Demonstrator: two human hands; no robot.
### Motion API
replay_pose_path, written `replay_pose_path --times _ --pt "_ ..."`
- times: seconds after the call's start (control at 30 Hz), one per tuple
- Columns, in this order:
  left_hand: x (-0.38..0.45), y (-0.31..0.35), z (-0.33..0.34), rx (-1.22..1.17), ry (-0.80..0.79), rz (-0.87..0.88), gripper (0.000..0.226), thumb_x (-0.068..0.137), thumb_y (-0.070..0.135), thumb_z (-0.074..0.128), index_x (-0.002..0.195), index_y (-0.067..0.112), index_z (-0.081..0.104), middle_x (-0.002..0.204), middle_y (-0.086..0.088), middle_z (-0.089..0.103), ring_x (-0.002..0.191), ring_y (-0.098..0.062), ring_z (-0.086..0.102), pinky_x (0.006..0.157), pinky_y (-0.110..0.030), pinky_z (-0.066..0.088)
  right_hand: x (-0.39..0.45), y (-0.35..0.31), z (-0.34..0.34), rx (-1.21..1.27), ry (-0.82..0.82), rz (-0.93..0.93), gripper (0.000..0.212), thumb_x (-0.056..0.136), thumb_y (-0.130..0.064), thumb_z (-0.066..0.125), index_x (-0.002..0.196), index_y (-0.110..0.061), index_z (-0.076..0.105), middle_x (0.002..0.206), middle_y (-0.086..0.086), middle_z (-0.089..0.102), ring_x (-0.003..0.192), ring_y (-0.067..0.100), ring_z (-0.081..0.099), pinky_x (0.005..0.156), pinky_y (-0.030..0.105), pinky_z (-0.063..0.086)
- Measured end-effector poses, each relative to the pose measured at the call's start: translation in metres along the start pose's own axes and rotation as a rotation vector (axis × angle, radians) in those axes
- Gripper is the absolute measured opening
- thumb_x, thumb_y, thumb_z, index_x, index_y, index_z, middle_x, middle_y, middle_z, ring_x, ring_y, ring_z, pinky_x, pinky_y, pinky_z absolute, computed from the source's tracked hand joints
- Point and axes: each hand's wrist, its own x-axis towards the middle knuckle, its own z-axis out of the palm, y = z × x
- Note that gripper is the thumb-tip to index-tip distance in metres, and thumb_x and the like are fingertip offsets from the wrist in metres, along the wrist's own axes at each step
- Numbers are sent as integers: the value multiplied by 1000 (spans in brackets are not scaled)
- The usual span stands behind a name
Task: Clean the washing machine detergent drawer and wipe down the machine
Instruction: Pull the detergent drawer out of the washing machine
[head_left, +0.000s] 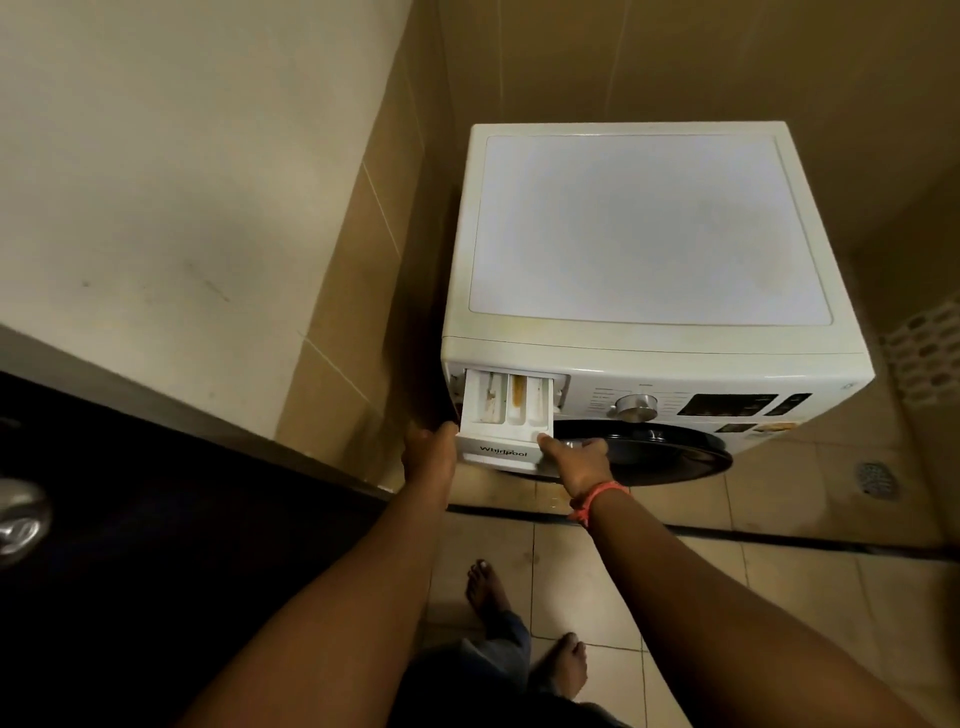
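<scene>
Drawer held half out of the washer.
My left hand (428, 451) and right hand (576, 457) grasped the stained detergent drawer (506, 415) by its front corners, fingers clenched on it to draw it out squarely.

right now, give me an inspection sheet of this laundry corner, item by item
surface: washing machine top white, bare, yellowish staining along its front edge.
job's things: detergent drawer pulled partly out; orange-brown residue in its compartments. No cloth or cleaner seen.
clutter: nothing seen.
hands: left hand grips the drawer front's left end; right hand grips its right end, thumb on top.
cables: nothing seen.
surroundings: beige tiled walls; tiled floor with a floor drain at right; dark door with metal handle at left; machine's dark round door below the control dial.
</scene>
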Motion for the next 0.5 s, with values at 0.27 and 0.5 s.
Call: replay_pose_path --times 0.27,0.5 --pt "-22 -12 -9 98 22 22 38 86 17 58 123 11 56 101 -8 60 84 -23 57 67 -32 45 -20 14 -9 -163 -93 -158 83 86 -30 73 150 -11 24 153 16 25 133 35 40 109 42 39" --pt "-11 -9 -9 303 -11 93 44 85 12 55 129 11 52 121 -14 60 105 -32 60 87 -43 54 -29 4 -4 -666 -101 -520 72 91 -21 59 152 -16 22 160 7 14 142 29 27 115 41 28"
